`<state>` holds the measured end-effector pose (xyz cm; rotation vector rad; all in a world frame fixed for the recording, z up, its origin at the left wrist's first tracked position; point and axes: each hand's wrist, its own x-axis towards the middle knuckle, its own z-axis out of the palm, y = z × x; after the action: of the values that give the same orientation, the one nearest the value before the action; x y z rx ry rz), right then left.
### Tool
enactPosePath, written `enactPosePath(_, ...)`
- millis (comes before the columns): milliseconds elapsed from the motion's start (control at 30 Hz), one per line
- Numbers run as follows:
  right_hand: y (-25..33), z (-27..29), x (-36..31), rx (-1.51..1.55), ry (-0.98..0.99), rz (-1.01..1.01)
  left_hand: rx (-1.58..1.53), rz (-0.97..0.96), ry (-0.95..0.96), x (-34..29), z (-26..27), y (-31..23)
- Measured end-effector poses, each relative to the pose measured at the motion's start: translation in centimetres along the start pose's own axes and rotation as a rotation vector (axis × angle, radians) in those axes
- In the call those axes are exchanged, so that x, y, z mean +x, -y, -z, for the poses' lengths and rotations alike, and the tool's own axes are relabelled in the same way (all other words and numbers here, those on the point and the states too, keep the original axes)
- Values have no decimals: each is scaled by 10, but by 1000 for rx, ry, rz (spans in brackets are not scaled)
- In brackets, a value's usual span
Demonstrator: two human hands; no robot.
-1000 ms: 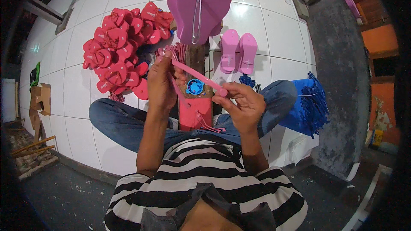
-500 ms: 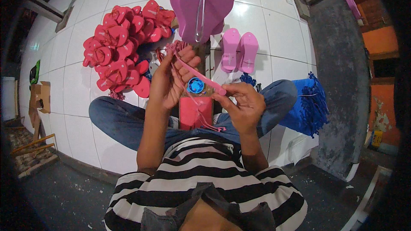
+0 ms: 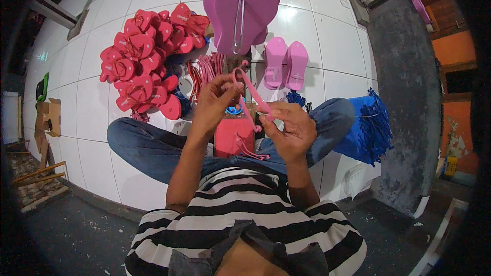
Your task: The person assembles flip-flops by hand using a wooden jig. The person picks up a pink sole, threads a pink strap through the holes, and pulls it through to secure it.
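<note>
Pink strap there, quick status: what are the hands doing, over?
Left hand and right hand both grip the pink strap, held up between them. Red sandal sole on the lap beneath. Nothing in the way.

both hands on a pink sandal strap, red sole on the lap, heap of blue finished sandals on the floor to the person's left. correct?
Not quite. The heap of finished sandals on the person's left is red, not blue; the head view shows it. The rest holds: left hand and right hand both grip the pink strap, with a red sole on the lap.
</note>
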<state>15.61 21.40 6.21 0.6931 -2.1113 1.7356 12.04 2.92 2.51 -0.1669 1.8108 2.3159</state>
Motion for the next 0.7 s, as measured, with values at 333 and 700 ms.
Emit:
enactPosePath(333, -16, 1, -3, -13, -130, 23, -104, 29, 25, -7, 14, -23)
enactPosePath(700, -22, 2, -8, -61, -212, -56, -316, 18, 103, -3, 17, -34)
